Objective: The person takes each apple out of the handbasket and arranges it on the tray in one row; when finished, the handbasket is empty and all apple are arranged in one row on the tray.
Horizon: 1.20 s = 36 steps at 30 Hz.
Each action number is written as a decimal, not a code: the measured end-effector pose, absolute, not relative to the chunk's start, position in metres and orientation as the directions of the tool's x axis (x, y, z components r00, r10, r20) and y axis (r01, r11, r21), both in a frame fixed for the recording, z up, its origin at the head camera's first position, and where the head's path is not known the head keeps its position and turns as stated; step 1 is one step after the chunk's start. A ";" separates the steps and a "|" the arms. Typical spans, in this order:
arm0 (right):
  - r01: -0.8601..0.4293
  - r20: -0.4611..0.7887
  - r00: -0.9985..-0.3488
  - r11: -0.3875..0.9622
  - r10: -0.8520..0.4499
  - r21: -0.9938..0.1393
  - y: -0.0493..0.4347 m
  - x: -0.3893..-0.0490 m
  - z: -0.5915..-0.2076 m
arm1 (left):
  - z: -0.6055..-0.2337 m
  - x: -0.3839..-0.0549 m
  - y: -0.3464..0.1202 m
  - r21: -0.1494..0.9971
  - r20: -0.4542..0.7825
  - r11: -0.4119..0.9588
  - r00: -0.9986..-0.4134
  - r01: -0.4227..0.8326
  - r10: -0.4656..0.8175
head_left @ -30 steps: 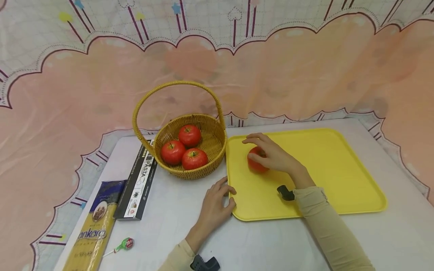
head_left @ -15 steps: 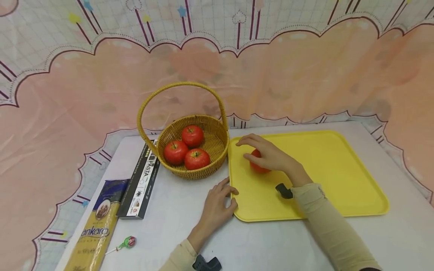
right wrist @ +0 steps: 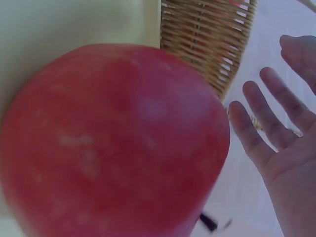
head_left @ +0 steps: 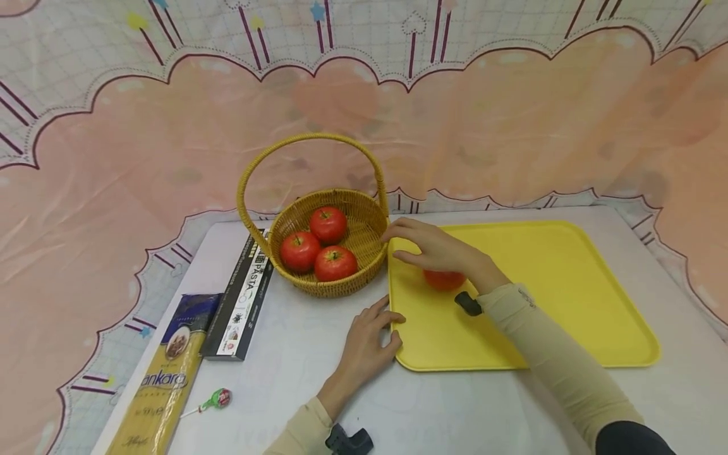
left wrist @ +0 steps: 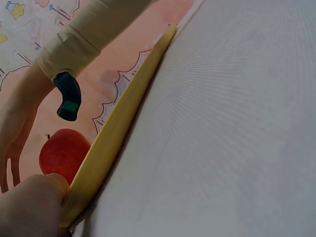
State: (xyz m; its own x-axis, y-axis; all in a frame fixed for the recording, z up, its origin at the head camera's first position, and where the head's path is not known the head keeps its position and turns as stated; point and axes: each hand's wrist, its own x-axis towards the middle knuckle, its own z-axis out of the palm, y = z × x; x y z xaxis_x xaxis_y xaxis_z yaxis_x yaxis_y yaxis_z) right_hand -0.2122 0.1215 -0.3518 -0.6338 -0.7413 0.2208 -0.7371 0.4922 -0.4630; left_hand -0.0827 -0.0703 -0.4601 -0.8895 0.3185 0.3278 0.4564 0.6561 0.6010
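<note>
My right hand (head_left: 438,249) hovers over the left part of the yellow tray (head_left: 546,291), its fingers spread and reaching toward the basket rim. It holds nothing. A red apple (head_left: 443,280) sits on the tray beneath that hand, partly hidden by it in the head view. Close up in the right wrist view, the same apple (right wrist: 113,143) lies apart from the fingers (right wrist: 261,113). My left hand (head_left: 366,338) grips the tray's left edge with curled fingers. The wicker basket (head_left: 327,289) stands just left of the tray and holds several apples, of which three (head_left: 328,225) show.
Left of the basket lies a black and white pasta box (head_left: 239,303). A yellow and blue spaghetti packet (head_left: 162,379) is beside it, and a green-wrapped lollipop (head_left: 218,398) lies near. A patterned cloth (head_left: 512,126) hangs behind the table.
My right hand has moved left off the apple, toward the basket, leaving the apple on the tray. My left hand stays at the tray edge. The head view has shifted slightly.
</note>
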 end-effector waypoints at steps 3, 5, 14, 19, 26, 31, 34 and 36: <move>-0.748 0.217 -0.621 0.487 -0.753 -0.450 0.113 -0.216 -0.351 | -0.462 -0.083 -0.071 0.596 0.332 0.658 -0.888 0.459 0.319; -0.764 0.222 -0.604 0.476 -0.766 -0.436 0.108 -0.218 -0.351 | -0.462 -0.083 -0.071 0.595 0.335 0.658 -0.887 0.461 0.319; -0.825 0.232 -0.518 0.408 -0.824 -0.391 0.090 -0.227 -0.349 | -0.463 -0.083 -0.070 0.585 0.329 0.669 -0.888 0.459 0.321; -0.839 0.212 -0.484 0.382 -0.849 -0.387 0.079 -0.231 -0.347 | -0.462 -0.084 -0.071 0.569 0.338 0.678 -0.884 0.465 0.322; -0.869 0.184 -0.410 0.322 -0.893 -0.376 0.063 -0.238 -0.348 | -0.461 -0.083 -0.071 0.563 0.348 0.681 -0.882 0.468 0.319; -0.883 0.172 -0.372 0.290 -0.912 -0.369 0.054 -0.239 -0.342 | -0.461 -0.083 -0.071 0.566 0.340 0.681 -0.884 0.466 0.322; -0.891 0.147 -0.349 0.279 -0.925 -0.358 0.047 -0.238 -0.339 | -0.461 -0.083 -0.071 0.562 0.342 0.682 -0.882 0.468 0.324; -0.899 0.128 -0.333 0.273 -0.934 -0.343 0.042 -0.238 -0.339 | -0.461 -0.083 -0.071 0.560 0.348 0.682 -0.880 0.472 0.323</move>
